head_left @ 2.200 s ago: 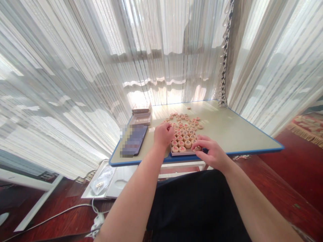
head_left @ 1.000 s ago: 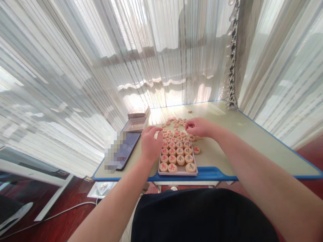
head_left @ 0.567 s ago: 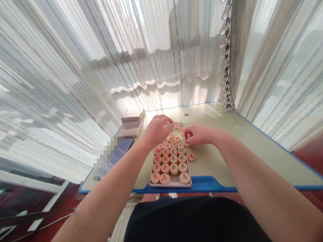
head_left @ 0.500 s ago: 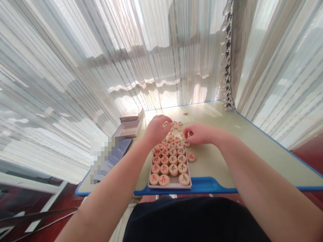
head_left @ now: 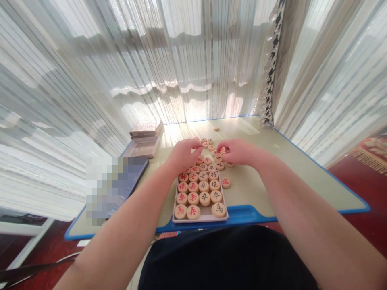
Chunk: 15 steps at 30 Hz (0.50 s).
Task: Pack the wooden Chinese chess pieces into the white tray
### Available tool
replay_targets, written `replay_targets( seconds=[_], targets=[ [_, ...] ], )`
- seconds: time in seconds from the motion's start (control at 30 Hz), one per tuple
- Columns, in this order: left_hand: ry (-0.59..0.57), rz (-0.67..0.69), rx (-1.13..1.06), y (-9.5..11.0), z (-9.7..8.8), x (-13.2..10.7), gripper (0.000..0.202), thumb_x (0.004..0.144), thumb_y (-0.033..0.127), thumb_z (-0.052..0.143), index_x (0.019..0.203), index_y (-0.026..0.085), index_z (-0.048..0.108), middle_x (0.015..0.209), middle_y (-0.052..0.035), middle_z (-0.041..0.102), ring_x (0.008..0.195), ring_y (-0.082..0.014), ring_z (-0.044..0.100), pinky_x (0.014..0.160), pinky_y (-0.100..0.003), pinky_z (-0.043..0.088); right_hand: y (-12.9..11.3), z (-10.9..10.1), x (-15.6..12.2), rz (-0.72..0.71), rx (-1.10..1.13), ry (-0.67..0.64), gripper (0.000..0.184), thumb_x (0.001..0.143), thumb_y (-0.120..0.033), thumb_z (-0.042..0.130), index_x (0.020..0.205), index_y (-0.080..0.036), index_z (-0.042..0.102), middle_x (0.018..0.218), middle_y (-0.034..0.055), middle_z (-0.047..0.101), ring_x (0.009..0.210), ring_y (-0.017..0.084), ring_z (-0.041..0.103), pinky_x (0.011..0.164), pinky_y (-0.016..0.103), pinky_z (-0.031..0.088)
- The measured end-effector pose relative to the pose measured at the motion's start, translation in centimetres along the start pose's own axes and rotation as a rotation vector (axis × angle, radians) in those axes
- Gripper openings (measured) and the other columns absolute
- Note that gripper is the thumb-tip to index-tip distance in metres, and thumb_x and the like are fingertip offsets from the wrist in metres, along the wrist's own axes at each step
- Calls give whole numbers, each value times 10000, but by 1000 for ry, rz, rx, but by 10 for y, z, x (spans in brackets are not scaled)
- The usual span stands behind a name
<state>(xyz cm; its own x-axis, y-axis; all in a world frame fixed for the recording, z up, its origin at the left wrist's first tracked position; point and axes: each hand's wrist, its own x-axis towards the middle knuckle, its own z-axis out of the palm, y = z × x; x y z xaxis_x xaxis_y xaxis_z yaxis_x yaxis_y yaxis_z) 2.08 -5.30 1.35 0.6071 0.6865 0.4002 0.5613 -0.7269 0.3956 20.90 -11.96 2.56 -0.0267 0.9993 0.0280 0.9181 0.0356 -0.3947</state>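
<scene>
A shallow white box (head_left: 202, 219) near the table's front edge holds rows of round wooden Chinese chess pieces with red or black characters. Its front row has a gap between a red piece (head_left: 193, 212) and a black piece (head_left: 218, 209). Past the box, loose chess pieces (head_left: 207, 160) lie in a cluster. My left hand (head_left: 185, 155) hovers at the cluster's left side, thumb and fingers curved and apart, nothing visible between them. Over the cluster's right side is my right hand (head_left: 237, 152), fingers bent and apart close to several pieces; its palm is hidden.
One red chess piece (head_left: 225, 182) lies just right of the box, and another piece (head_left: 216, 129) sits alone far back. At left are a phone or tablet (head_left: 133, 177), partly blurred out, an open tray (head_left: 140, 149) and a stacked box (head_left: 145, 128). Sheer curtains hang behind the table.
The view has shifted a little. My right hand has moved from the piece beside the cluster's near right edge slightly farther back, its fingers spreading. My left hand has come lower, nearer the pieces.
</scene>
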Motion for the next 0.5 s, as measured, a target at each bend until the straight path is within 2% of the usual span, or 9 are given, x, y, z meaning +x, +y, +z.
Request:
replay_targets(
  seconds=[0.23, 0.4, 0.5],
  targets=[
    [-39, -100, -64, -3, 3, -6, 253, 775, 224, 492, 908, 219, 707, 919, -13, 707, 814, -170, 617, 836, -291, 462, -9, 6, -6, -94, 103, -160, 168, 609, -217, 540, 747, -204, 636, 605, -21, 546, 563, 121, 485, 499, 228, 334],
    [-15, -157, -133, -3, 1, -6, 250, 754, 194, 494, 875, 196, 713, 902, -21, 708, 815, -173, 623, 845, -297, 469, -10, 8, -6, -87, 102, -137, 198, 619, -223, 532, 773, -205, 655, 583, -27, 516, 568, 120, 477, 514, 231, 332],
    [-52, -209, -244, -4, -2, -7, 279, 713, 119, 487, 868, 187, 710, 931, -23, 708, 884, -180, 621, 863, -301, 466, -7, 3, -8, -109, 147, -194, 262, 618, -224, 541, 852, -216, 659, 610, -33, 510, 556, 111, 458, 503, 225, 326]
  ],
)
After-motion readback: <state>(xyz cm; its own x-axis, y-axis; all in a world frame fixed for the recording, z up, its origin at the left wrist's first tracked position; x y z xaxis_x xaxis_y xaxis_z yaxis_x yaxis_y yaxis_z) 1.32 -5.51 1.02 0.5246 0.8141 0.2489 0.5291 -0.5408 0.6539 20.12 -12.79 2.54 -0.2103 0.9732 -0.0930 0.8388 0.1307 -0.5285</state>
